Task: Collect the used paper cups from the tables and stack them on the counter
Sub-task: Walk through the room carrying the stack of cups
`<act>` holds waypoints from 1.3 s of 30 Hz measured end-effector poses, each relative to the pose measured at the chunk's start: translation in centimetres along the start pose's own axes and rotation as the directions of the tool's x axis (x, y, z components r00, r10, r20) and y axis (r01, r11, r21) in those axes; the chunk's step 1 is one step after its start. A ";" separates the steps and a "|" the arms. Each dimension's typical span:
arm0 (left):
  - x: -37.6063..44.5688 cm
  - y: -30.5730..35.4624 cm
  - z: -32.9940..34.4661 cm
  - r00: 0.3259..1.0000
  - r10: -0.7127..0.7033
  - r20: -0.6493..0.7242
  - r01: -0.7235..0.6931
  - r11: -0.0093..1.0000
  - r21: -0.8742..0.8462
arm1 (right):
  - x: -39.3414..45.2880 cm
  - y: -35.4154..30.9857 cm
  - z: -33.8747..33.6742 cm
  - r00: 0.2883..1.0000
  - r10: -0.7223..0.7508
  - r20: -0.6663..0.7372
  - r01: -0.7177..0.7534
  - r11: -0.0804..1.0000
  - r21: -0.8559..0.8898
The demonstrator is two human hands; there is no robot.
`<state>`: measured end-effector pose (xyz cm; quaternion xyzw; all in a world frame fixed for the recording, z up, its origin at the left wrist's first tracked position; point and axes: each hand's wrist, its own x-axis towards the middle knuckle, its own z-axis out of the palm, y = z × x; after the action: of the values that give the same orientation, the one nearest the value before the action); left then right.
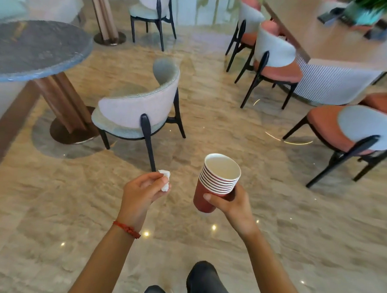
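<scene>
My right hand (232, 202) grips a nested stack of several red paper cups (215, 180) with white insides, tilted a little to the left, out in front of me above the floor. To its left, my left hand (140, 192) pinches a crumpled white tissue (165, 180) between thumb and fingers. A red thread bracelet sits on my left wrist. The two hands are apart, at about the same height.
A round dark stone table (35, 51) on a wooden pedestal stands at the left with a pale chair (141, 113) beside it. At the right are a long beige table (336, 41) and salmon-seated chairs (276, 61). Glossy marble floor lies between them. My dark trouser leg shows below.
</scene>
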<state>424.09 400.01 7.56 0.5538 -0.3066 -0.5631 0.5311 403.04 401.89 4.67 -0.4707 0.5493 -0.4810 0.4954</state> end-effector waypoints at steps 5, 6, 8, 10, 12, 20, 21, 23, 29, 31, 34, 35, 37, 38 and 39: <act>5.8 0.3 3.1 1.000 -0.007 0.027 0.007 1.000 -0.006 | 6.3 0.0 -1.3 0.999 0.012 -0.048 -0.013 1.000 -0.001; 7.2 0.4 4.0 1.000 -0.011 0.029 0.011 1.000 -0.007 | 7.8 -0.1 -1.7 0.999 0.009 -0.051 -0.009 1.000 -0.006; 10.1 0.5 6.0 0.999 -0.016 0.037 0.016 1.000 -0.007 | 11.1 -0.3 -2.7 0.999 0.000 -0.054 -0.001 1.000 -0.011; 13.3 0.6 8.4 0.999 -0.015 0.041 0.015 1.000 -0.010 | 14.8 -0.5 -4.1 0.999 -0.014 -0.053 0.013 1.000 -0.012; 16.4 0.8 11.2 0.999 -0.024 0.039 0.024 1.000 -0.005 | 18.5 -0.8 -5.7 0.999 -0.015 -0.048 0.015 1.000 -0.003; 28.4 3.2 20.8 0.998 -0.055 0.011 0.056 0.998 -0.019 | 33.1 -2.6 -12.0 0.999 -0.017 -0.044 0.015 0.999 -0.036; 30.0 3.3 21.6 0.998 -0.063 0.001 0.063 0.998 -0.013 | 34.8 -2.5 -12.5 0.999 -0.014 -0.049 0.012 0.999 -0.036; 33.5 2.0 22.9 0.998 -0.061 0.001 0.061 0.998 0.001 | 38.0 -0.6 -12.9 0.998 -0.017 -0.054 0.014 0.999 -0.044; 45.3 3.5 27.1 0.999 -0.041 0.034 0.040 0.999 0.025 | 50.2 -0.4 -13.7 0.997 0.008 -0.075 -0.009 1.000 -0.024; 49.7 4.6 28.7 0.998 -0.036 0.047 0.037 0.999 -0.012 | 54.9 -0.9 -13.6 0.996 -0.006 -0.085 0.002 0.999 -0.039; 56.0 6.8 31.0 0.998 -0.046 0.053 0.048 0.998 -0.040 | 61.9 -2.1 -13.3 0.998 -0.009 -0.061 0.006 0.999 -0.049; 57.9 7.5 31.7 0.998 -0.041 0.057 0.044 0.998 -0.046 | 64.1 -2.8 -13.1 0.999 -0.014 -0.049 0.011 0.998 -0.060; 61.5 9.0 33.2 0.998 -0.044 0.052 0.047 0.998 -0.043 | 68.4 -3.9 -12.9 0.999 -0.025 -0.025 0.022 0.996 -0.084; 63.3 9.8 33.9 0.998 -0.050 0.035 0.052 0.998 -0.041 | 70.4 -4.2 -13.0 0.999 -0.027 -0.018 0.025 0.996 -0.084; 65.0 10.4 34.5 0.999 -0.050 0.020 0.051 0.998 -0.040 | 72.3 -4.5 -13.0 0.999 -0.033 -0.017 0.032 0.996 -0.078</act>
<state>405.52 328.08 4.72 0.5452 -0.2863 -0.5875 0.5249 385.47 330.43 3.15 -0.4939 0.5643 -0.4718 0.4637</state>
